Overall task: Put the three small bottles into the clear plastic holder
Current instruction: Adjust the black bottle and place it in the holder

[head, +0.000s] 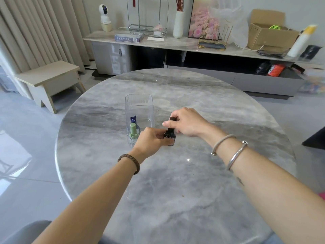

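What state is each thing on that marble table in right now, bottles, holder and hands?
Clear plastic holder: upright, open-topped, two bottles inside.
Green-capped bottle: upright inside the holder.
Blue-capped bottle: inside the holder, behind the green one.
Black-capped bottle: outside the holder, held by both hands.
Left hand: gripping the bottle's base.
Right hand: gripping its cap.

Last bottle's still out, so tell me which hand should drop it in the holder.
Probably right: the right hand grips the black bottle by its cap, free to lift; the left hand grips its base beside the clear holder.
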A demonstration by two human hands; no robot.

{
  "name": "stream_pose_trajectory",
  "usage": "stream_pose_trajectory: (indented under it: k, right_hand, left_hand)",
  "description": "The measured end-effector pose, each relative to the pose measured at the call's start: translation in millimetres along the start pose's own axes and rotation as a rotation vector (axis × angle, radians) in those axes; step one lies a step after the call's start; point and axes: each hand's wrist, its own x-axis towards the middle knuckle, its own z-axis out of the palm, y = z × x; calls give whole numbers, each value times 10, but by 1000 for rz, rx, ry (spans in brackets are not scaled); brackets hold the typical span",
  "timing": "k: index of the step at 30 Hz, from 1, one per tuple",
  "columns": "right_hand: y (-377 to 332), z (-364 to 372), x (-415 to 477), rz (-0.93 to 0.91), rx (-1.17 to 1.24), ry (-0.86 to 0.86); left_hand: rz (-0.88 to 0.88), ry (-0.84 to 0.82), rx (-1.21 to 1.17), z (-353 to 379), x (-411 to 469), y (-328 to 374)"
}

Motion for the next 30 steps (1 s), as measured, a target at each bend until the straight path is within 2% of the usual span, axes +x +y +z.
stream_pose_trajectory:
  k: [3, 5, 9, 11, 14, 16, 21, 25, 30]
  right_hand:
    - [-138, 20, 75, -52, -78, 101]
    - [-223, 26, 131, -71, -76, 135]
    - [-297, 41, 249, -46, 60, 196]
    - [-320, 62, 312, -29, 94, 225]
    - [-334, 153, 371, -12, 96, 202]
    - [-346, 242, 405, -12, 81, 183]
    - [-402, 396, 469, 49, 138, 131]
    - [-382, 484, 515, 130, 165, 34]
    - [-345, 611, 580, 148, 34, -9]
  left_hand:
    - [51, 242, 96, 34, 1, 39]
    - [74, 322, 113, -11, 20, 55]
    - [130, 285, 269, -285, 75, 97]
    - [138, 276, 225, -453, 103, 87]
    - [23, 405, 71, -670, 136, 6]
    - [-84, 450, 101, -742, 170, -84]
    - [-319, 220, 138, -702, 271, -255]
    - [-329, 170, 145, -651, 311, -327]
    - [-319, 146, 96, -668, 372, -385]
